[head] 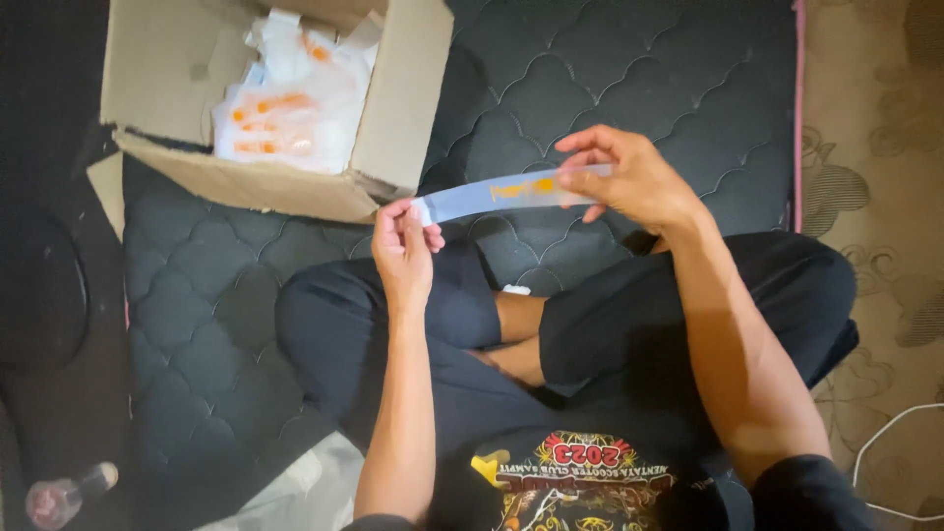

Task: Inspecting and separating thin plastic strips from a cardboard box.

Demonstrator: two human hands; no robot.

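I hold a long, narrow clear plastic packet point(492, 195) with an orange print stretched between both hands above my crossed legs. My left hand point(401, 248) pinches its left end with the fingertips. My right hand point(629, 177) grips its right end, fingers curled over it. An open cardboard box point(393, 118) stands just beyond my left hand, holding several similar clear packets with orange marks point(290, 103).
I sit on a dark quilted mattress point(226, 324). A patterned beige floor point(875, 138) lies to the right, with a white cable point(885, 442) at the lower right. A small clear bottle point(64, 492) lies at the lower left, beside a pale plastic bag point(305, 482).
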